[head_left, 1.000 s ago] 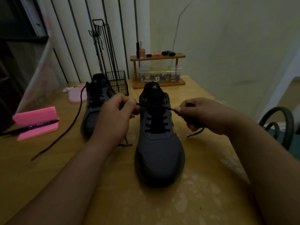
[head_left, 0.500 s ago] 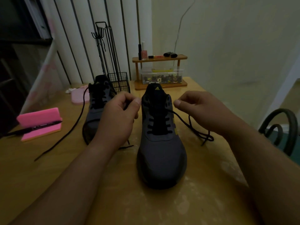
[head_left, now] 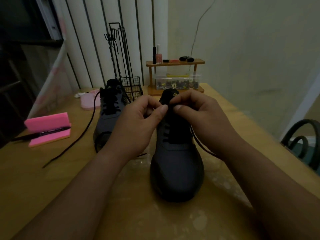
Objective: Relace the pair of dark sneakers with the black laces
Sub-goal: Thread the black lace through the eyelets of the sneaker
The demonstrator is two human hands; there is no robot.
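Note:
Two dark grey sneakers stand on the wooden table. The near sneaker point(head_left: 176, 167) points its toe at me and is laced with a black lace. My left hand point(head_left: 136, 129) and my right hand point(head_left: 202, 122) meet over its tongue, thumbs almost touching, each pinching the black lace point(head_left: 199, 141) near the top eyelets. A loose stretch of that lace runs down past my right wrist. The second sneaker point(head_left: 109, 113) stands behind my left hand; its black lace point(head_left: 76, 141) trails off to the left across the table.
A pink foam block with a black marker point(head_left: 48, 130) lies at the left. At the back stand a black wire basket rack point(head_left: 131, 87), a small wooden shelf point(head_left: 174, 78) with bottles and a clear box, and a pink item point(head_left: 90, 101). A dark chair back point(head_left: 301, 141) rises at the right.
Both hands have come together over the near sneaker's tongue. Before, they were apart, pulling the lace ends out to each side.

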